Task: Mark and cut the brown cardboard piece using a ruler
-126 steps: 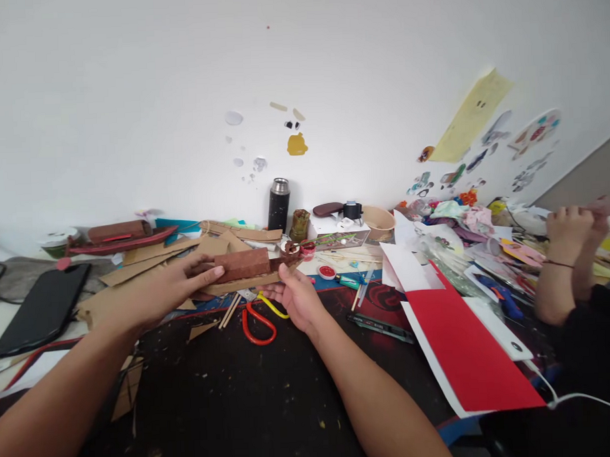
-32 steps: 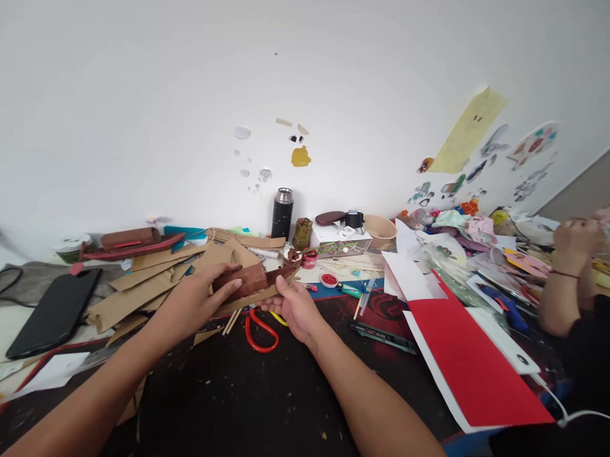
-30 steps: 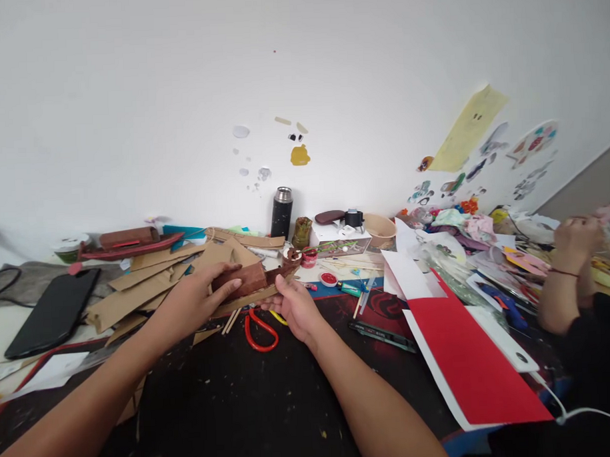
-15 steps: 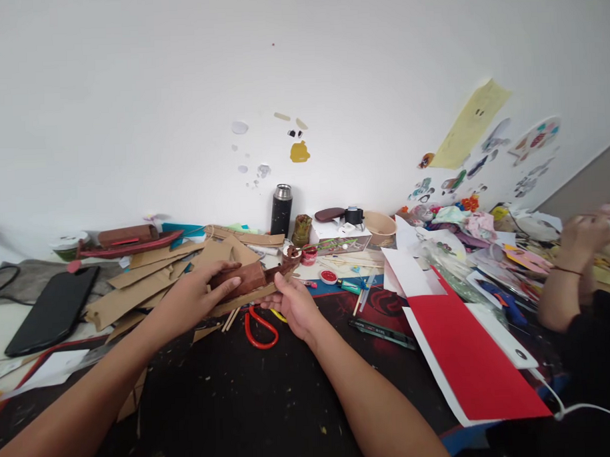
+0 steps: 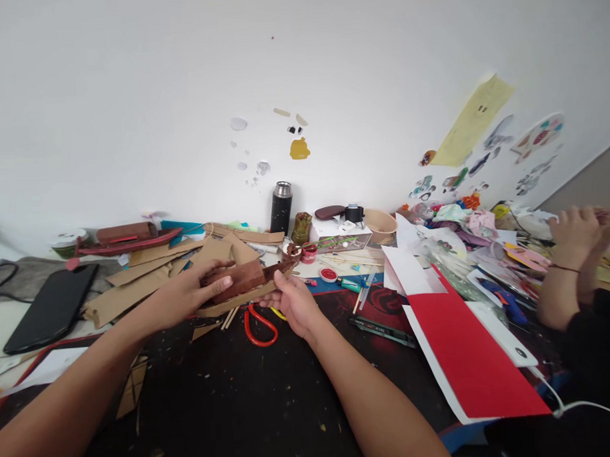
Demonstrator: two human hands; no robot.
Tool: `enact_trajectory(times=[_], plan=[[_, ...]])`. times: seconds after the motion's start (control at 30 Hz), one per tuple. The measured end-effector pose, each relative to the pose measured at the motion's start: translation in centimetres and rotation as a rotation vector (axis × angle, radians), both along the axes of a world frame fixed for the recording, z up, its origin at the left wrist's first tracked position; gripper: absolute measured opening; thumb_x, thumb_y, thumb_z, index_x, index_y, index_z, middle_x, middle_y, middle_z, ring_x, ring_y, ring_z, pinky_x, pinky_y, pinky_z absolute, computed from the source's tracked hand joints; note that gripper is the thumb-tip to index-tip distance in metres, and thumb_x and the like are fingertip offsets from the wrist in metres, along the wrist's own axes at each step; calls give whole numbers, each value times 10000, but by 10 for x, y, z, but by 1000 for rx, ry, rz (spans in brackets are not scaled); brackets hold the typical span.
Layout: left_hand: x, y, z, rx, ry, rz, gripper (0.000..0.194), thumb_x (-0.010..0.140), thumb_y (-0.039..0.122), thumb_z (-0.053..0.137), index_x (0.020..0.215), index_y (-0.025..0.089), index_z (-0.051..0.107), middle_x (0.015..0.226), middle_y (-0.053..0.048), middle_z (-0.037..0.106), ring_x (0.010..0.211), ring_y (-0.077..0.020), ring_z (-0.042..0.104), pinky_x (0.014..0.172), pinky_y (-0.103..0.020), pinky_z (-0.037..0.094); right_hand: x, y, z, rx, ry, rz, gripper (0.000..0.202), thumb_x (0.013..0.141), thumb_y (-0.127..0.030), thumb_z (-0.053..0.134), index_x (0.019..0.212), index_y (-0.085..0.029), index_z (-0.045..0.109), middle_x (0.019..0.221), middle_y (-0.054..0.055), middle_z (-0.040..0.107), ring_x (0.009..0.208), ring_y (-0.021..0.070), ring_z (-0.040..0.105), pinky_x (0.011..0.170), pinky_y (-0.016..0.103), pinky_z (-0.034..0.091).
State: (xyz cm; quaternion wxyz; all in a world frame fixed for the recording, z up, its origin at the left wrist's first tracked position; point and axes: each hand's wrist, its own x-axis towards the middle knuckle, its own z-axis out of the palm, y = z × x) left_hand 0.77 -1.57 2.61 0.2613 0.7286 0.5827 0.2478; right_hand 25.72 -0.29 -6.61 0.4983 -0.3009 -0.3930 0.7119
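Between my two hands is a small cardboard model boat (image 5: 244,278) with a curved brown cabin and a bare tan side. My left hand (image 5: 194,289) grips its left end, thumb on the near side of the cabin and fingers behind it. At the right end, my right hand (image 5: 295,305) pinches the hull, thumb on top and fingers underneath. Just below the boat on the black table mat lie the red handles of scissors (image 5: 262,343). Cut cardboard strips (image 5: 127,291) are piled to the left of it.
A finished-looking red boat (image 5: 130,244) and a black phone (image 5: 52,309) lie on the left. A dark flask (image 5: 281,209) and red paint pot (image 5: 328,275) stand behind. Red paper (image 5: 479,356) lies right, near a co-worker's hands (image 5: 580,235).
My left hand has slid a little to the left along the boat, showing more of the cabin. My right hand stays in place. The co-worker's hands have shifted slightly left.
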Motion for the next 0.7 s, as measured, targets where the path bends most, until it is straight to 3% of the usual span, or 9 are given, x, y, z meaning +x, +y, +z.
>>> enact_trajectory(times=[0.13, 0.23, 0.43, 0.57, 0.7], plan=[[-9, 1, 3, -73, -3, 22, 892, 895, 974, 433, 1333, 309, 837, 1584, -85, 755, 1497, -441, 668, 1269, -570, 504, 0, 0, 1, 1, 2, 8, 731, 725, -795, 980, 1061, -194, 733, 872, 72, 860, 798, 252, 854, 743, 338, 666], [-16, 2, -2, -124, 20, 62, 878, 875, 985, 451, 1282, 335, 879, 1577, -48, 754, 1511, -451, 659, 1308, -600, 452, -1, -1, 2, 6, -1, 11, 715, 744, -789, 973, 1064, -197, 732, 861, 67, 852, 819, 256, 855, 749, 342, 664], [-19, 3, -7, -170, 14, 85, 1014, 807, 1028, 537, 1430, 286, 839, 1625, -89, 694, 1557, -481, 600, 1320, -623, 423, -1, -3, 3, 10, -20, 11, 703, 744, -787, 971, 1028, -190, 732, 820, 54, 837, 719, 208, 816, 695, 296, 621], [-22, 5, -9, -209, -2, 38, 1020, 782, 1037, 564, 1378, 265, 862, 1637, -108, 683, 1574, -488, 576, 1356, -637, 348, -1, -3, 1, 25, -31, 10, 685, 759, -795, 955, 1011, -200, 730, 814, 47, 835, 707, 199, 798, 681, 296, 622], [-20, 4, -12, -232, -79, 7, 957, 733, 1027, 624, 1270, 286, 902, 1585, -114, 731, 1529, -484, 627, 1310, -614, 441, -2, -3, -2, 27, -46, 14, 688, 783, -793, 940, 1050, -195, 729, 821, 57, 833, 734, 221, 810, 698, 322, 642]])
